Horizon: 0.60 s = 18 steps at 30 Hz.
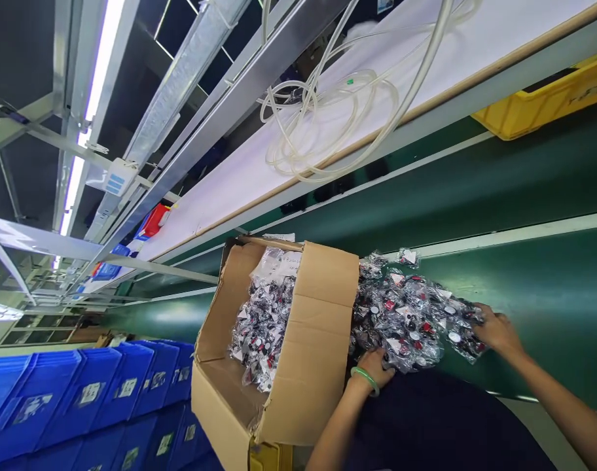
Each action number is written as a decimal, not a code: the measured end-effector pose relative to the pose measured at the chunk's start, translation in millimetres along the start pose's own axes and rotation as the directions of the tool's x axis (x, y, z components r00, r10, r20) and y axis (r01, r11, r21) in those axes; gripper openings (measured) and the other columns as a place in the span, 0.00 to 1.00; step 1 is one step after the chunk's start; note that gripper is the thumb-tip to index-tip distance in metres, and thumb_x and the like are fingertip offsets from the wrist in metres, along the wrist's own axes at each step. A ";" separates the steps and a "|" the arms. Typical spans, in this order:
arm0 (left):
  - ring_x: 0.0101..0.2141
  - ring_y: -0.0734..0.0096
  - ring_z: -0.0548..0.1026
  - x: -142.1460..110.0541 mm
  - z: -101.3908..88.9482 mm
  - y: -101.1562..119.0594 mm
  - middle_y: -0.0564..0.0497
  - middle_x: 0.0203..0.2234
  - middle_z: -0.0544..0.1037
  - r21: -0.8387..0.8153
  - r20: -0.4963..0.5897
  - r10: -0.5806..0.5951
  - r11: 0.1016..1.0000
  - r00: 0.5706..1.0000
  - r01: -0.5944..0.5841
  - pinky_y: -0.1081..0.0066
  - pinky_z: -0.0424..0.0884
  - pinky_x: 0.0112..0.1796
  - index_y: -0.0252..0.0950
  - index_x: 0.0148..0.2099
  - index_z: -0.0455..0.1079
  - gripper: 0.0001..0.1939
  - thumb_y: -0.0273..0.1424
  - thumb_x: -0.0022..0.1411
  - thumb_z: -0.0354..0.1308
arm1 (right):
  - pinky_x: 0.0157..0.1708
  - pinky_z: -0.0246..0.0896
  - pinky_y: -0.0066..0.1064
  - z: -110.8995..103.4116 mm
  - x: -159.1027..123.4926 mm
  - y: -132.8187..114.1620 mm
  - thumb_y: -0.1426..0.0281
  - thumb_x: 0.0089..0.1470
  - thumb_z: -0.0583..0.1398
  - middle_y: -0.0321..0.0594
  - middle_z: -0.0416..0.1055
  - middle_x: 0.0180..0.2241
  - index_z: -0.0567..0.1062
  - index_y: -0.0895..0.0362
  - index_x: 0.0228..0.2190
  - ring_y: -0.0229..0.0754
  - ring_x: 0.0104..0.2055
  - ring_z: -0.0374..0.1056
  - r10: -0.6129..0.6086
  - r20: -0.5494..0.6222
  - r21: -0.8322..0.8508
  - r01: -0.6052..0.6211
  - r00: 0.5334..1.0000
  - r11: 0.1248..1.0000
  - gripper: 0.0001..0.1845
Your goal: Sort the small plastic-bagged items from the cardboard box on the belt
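Note:
A heap of small clear plastic bags [401, 314] with black, red and white parts inside lies on the green belt [548, 288]. My left hand [376, 367], a green bangle at its wrist, rests against the near left edge of the heap, thumb apart from the fingers. At the heap's right end, my right hand [497, 332] has its fingers closed on a small bag; the fingertips are partly hidden. Left of the heap, a tilted cardboard box [323, 294] stands open, with more such bags [264, 327] inside. One of its flaps hangs toward the heap.
Clear tubing [338, 131] lies coiled on a white shelf [230, 176] beyond the belt, with a loop hanging over its edge. A yellow bin [548, 98] sits at upper right. Stacked blue bins [102, 379] stand at lower left. Metal rails [220, 111] run overhead.

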<state>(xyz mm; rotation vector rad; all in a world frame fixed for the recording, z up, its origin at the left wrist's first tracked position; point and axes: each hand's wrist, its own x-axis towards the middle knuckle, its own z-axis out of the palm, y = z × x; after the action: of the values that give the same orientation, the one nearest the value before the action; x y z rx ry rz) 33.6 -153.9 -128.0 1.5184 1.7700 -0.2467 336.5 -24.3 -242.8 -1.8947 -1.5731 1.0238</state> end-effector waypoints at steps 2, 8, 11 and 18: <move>0.58 0.55 0.68 -1.5 -1.8 4.3 0.41 0.57 0.71 -0.019 -0.021 0.015 1.000 1.000 -0.015 0.65 0.62 0.61 0.33 0.62 0.65 0.29 0.36 0.60 0.58 | 0.43 0.61 0.54 -12.3 -4.5 -9.9 0.54 0.42 0.54 0.55 0.66 0.29 0.66 0.52 0.31 0.67 0.39 0.67 0.086 0.017 0.075 -0.087 0.996 0.993 0.17; 0.58 0.57 0.68 -9.5 3.2 12.1 0.42 0.57 0.71 -0.079 -0.057 0.023 0.996 0.998 -0.028 0.66 0.63 0.60 0.33 0.64 0.63 0.30 0.37 0.61 0.56 | 0.36 0.68 0.48 -83.9 -13.8 -21.4 0.55 0.37 0.62 0.58 0.71 0.34 0.70 0.53 0.23 0.62 0.40 0.70 0.306 0.073 0.438 -0.307 0.949 0.845 0.15; 0.58 0.57 0.69 -8.7 5.9 14.4 0.43 0.57 0.71 -0.076 -0.061 0.022 0.997 0.998 -0.027 0.66 0.62 0.61 0.33 0.64 0.64 0.30 0.37 0.61 0.57 | 0.34 0.70 0.35 -108.5 -17.7 -27.2 0.64 0.38 0.62 0.56 0.71 0.44 0.71 0.53 0.28 0.53 0.43 0.70 0.358 0.122 0.682 -0.340 0.926 0.647 0.10; 0.56 0.57 0.70 -3.8 8.8 31.4 0.41 0.55 0.73 -0.094 -0.113 0.126 0.986 0.986 -0.137 0.65 0.64 0.60 0.31 0.62 0.65 0.29 0.37 0.61 0.55 | 0.35 0.67 0.23 -139.4 -28.5 -43.6 0.78 0.45 0.59 0.50 0.68 0.51 0.72 0.55 0.31 0.38 0.37 0.69 0.505 0.295 0.821 -0.485 0.811 0.300 0.09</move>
<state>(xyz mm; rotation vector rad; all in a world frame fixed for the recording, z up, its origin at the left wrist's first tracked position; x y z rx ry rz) 65.7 -153.7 -121.2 1.5926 1.7287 -0.0091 417.2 -27.3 -117.8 -1.5407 -0.1477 1.6374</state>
